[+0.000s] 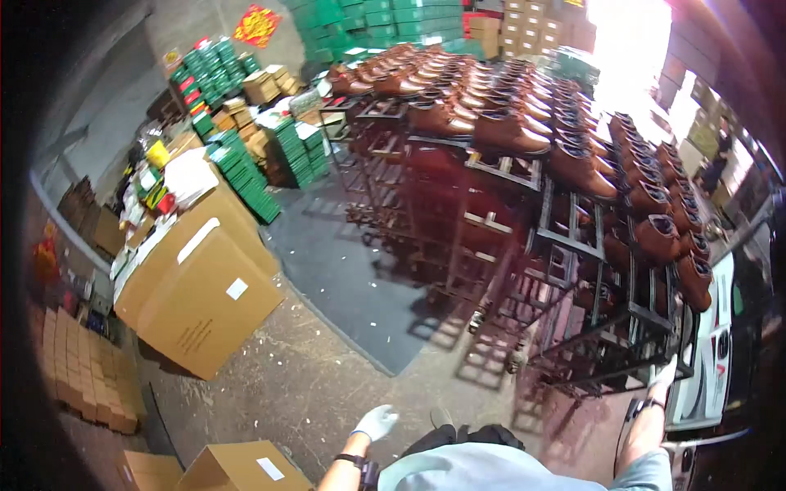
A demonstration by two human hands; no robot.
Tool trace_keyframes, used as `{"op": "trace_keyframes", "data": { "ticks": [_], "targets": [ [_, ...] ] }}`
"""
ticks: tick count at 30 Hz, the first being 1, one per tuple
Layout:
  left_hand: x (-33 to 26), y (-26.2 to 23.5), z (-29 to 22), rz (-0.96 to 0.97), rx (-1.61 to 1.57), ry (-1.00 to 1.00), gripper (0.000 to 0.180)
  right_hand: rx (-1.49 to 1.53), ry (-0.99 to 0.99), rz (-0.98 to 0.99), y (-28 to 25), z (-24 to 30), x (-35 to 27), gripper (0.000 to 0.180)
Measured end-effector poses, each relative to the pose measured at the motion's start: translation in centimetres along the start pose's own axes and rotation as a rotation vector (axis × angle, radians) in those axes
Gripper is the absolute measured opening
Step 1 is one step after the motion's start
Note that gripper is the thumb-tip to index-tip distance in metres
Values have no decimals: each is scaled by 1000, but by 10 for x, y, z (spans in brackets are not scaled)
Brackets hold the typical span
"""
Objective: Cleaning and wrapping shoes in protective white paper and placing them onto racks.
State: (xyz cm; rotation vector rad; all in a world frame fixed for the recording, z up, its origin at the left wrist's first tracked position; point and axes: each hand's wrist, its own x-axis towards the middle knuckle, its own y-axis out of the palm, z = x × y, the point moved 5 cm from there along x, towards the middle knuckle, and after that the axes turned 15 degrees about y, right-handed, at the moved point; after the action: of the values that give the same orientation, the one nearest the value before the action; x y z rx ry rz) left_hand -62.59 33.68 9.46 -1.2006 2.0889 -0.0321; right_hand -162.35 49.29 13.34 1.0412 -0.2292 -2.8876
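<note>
My left hand wears a white glove and hangs low near my waist, fingers loosely curled, holding nothing that I can see. My right hand, also gloved, reaches out to the lower frame of a dark metal shoe rack at the right; whether it grips the bar is unclear. The wheeled racks carry several rows of brown leather boots, stretching from the middle to the far right.
Large cardboard boxes stand at the left, and another lies at the bottom left. Stacks of green shoe boxes fill the back left. A grey floor mat lies on the concrete floor. Another person stands far right.
</note>
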Motion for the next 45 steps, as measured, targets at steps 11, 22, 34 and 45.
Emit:
{"op": "trace_keyframes", "data": {
  "ticks": [11,22,34,45],
  "targets": [
    [88,-385,-302,-625,507,867,41,-1480,339,906,214,-463,-231,14],
    [11,-759,-540,-176,1055,1386,59,-1768,-394,1056,859,-684,-533,51],
    [312,-1083,-445,-375,410,1807,24,-1439,-32,986,1255,-818,-750,39],
    [661,-1217,-514,458,700,1420,13,-84,268,421,1543,-832,-722,60]
  ]
}}
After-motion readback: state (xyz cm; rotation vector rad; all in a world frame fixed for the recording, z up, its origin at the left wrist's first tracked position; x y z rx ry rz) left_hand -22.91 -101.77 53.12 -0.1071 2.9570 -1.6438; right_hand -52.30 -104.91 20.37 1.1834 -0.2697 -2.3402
